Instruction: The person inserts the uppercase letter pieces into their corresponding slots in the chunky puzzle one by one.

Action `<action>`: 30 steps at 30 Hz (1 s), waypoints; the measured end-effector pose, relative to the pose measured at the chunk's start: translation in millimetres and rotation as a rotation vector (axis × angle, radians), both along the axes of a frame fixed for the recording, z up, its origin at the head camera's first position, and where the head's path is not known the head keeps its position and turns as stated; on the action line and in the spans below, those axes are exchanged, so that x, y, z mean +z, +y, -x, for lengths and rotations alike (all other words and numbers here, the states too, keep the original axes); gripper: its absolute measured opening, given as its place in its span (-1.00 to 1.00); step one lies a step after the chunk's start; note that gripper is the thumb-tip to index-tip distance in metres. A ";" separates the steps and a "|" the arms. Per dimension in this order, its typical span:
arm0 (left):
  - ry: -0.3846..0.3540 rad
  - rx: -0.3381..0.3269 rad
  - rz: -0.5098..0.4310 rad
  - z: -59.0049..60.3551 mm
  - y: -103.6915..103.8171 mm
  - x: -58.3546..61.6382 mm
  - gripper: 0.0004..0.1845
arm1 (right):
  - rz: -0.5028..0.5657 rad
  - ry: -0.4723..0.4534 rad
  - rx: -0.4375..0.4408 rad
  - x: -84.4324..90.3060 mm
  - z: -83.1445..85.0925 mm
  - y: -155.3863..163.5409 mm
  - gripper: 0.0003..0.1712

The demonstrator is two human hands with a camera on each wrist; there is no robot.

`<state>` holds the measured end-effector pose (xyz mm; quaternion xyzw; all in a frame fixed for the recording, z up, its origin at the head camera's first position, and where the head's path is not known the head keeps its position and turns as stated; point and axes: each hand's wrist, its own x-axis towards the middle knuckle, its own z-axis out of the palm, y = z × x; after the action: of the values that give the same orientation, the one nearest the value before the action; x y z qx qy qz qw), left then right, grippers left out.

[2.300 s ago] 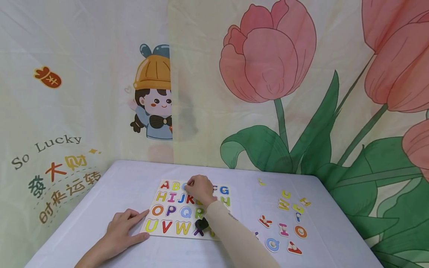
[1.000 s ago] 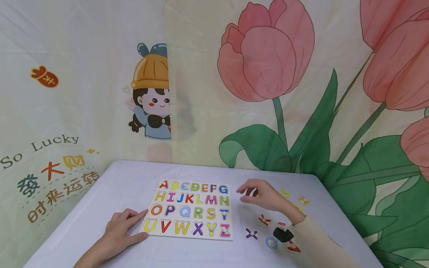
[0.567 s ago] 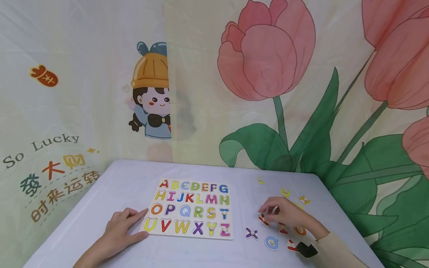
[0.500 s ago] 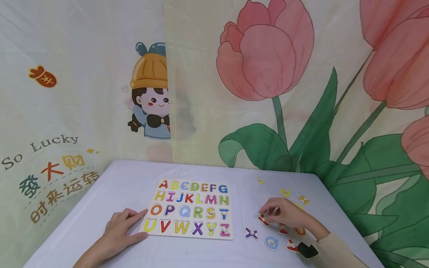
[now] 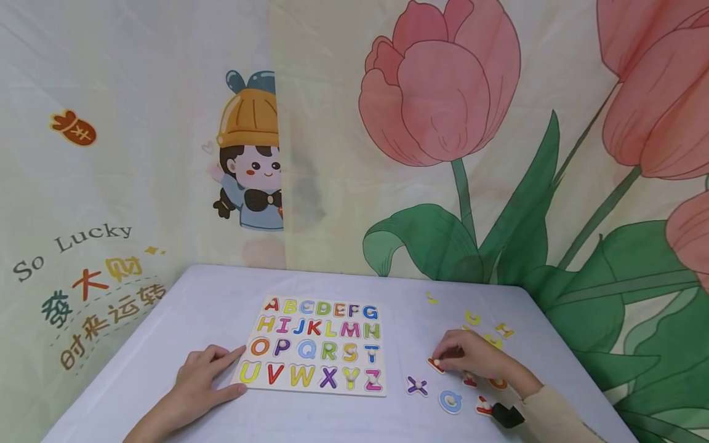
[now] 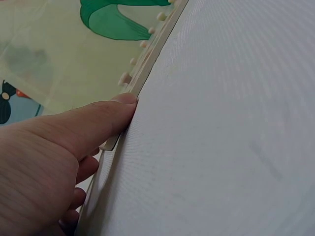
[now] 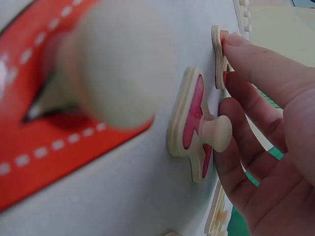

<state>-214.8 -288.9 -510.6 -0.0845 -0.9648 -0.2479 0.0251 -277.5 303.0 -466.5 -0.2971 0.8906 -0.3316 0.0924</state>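
Note:
A wooden alphabet puzzle board (image 5: 382, 351) lies on the white table, its slots filled with coloured letters A to Z. My left hand (image 5: 206, 376) rests flat at the board's lower left corner, and in the left wrist view the thumb (image 6: 93, 123) presses the board edge (image 6: 147, 64). My right hand (image 5: 473, 355) is over the loose letters to the right of the board. Its fingertips pinch the knob of a red letter K piece (image 5: 435, 365). In the right wrist view the fingers (image 7: 266, 98) reach that red piece (image 7: 219, 54), just beyond a pink I piece (image 7: 194, 120).
Loose letters lie on the table (image 5: 221, 295): a purple X (image 5: 416, 386), a blue Q (image 5: 451, 401), a red A (image 5: 484, 406) and yellow pieces (image 5: 472, 318) further back. A printed fabric backdrop (image 5: 443, 123) hangs close behind the table. The table's right edge runs near the pieces.
My right hand left the board's top row, crossed right to the loose letters and settled on the red K. The left hand has stayed at the board's corner.

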 end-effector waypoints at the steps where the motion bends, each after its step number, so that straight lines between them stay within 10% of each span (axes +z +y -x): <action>1: -0.001 0.001 0.003 0.1 0.4 0.3 -0.04 | -0.002 0.003 0.002 0.0 0.0 0.4 -0.87; 14: -0.014 0.004 0.005 0.1 1.0 2.9 -0.05 | -0.024 0.056 -0.074 12.2 -2.5 -24.6 -0.88; 30: 0.005 -0.008 0.003 -0.7 -0.3 2.0 -0.05 | 0.021 0.225 -0.150 23.7 15.9 -141.0 -0.92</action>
<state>-214.2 -289.2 -508.5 -0.0892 -0.9647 -0.2464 0.0262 -293.4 162.0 -442.8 -0.2661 0.9116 -0.3113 -0.0361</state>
